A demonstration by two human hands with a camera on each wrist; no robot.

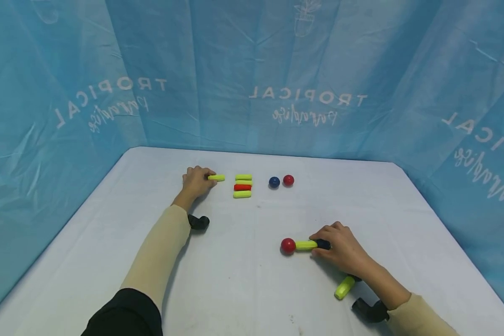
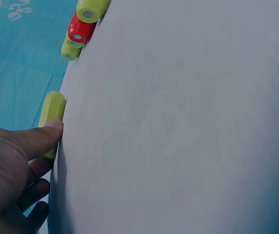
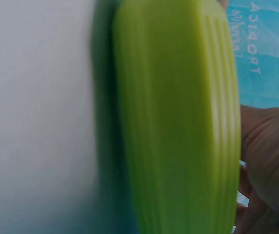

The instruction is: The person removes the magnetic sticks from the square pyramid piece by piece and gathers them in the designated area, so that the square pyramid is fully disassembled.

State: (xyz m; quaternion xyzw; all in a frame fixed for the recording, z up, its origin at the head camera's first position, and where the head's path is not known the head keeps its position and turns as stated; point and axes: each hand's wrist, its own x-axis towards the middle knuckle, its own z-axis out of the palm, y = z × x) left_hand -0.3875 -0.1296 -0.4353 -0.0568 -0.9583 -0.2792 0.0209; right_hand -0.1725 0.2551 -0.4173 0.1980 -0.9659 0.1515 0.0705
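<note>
My left hand (image 1: 197, 182) pinches a yellow-green magnetic rod (image 2: 54, 107) between thumb and fingers, at the far left of the table. Right of it in the head view lies a short stack of rods, yellow-green with one red rod (image 1: 242, 187). At the front right, my right hand (image 1: 340, 247) grips a dark piece (image 1: 323, 244), partly hidden by the fingers. This meets the end of a yellow-green rod (image 1: 305, 245), whose other end touches a red ball (image 1: 288, 246). Under the right wrist lies another yellow-green rod (image 1: 344, 287), large in the right wrist view; its far end is hidden.
A blue ball (image 1: 274, 182) and a second red ball (image 1: 288, 180) sit side by side at the back. Black wrist-camera mounts hang below both wrists. Blue printed curtains (image 1: 252, 84) border the white table (image 1: 218, 280).
</note>
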